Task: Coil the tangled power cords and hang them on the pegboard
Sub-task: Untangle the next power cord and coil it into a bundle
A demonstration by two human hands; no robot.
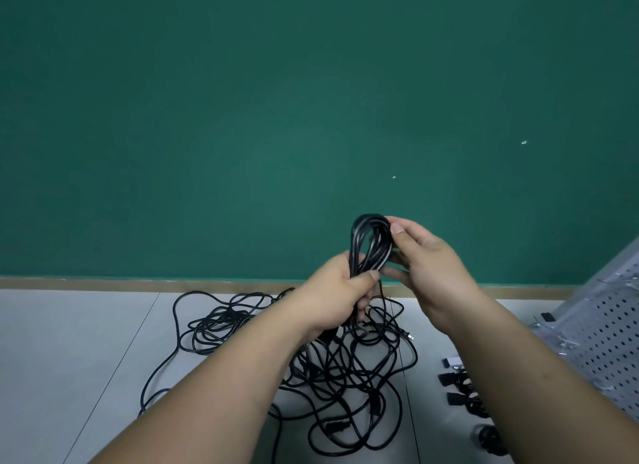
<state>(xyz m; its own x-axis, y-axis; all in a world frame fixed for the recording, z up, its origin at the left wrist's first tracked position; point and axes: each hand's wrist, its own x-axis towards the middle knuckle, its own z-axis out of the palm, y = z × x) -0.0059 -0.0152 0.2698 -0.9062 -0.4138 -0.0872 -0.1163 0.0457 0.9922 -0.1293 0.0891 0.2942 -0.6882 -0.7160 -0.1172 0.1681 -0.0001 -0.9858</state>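
Bare floor point(69, 342) on the left — room to pass there. The tangle of cords point(345, 377) fills the middle, near to far. Right side is tight — pegboard point(605, 342) at the edge, small black bits point(463, 391) beside it. Green wall point(207, 117) closes the far side.

Coiled cord point(369, 242): lower end is disappearing inside the gripping left hand point(333, 297)
Tangled cords point(349, 377): left forearm is covering part of the heap; one strand is running off the bottom edge
Pegboard point(612, 335): right edge is cutting it off
Dark items point(461, 384): right forearm is hiding part; too blurred to identify
Wall specks point(524, 142): too small to identify
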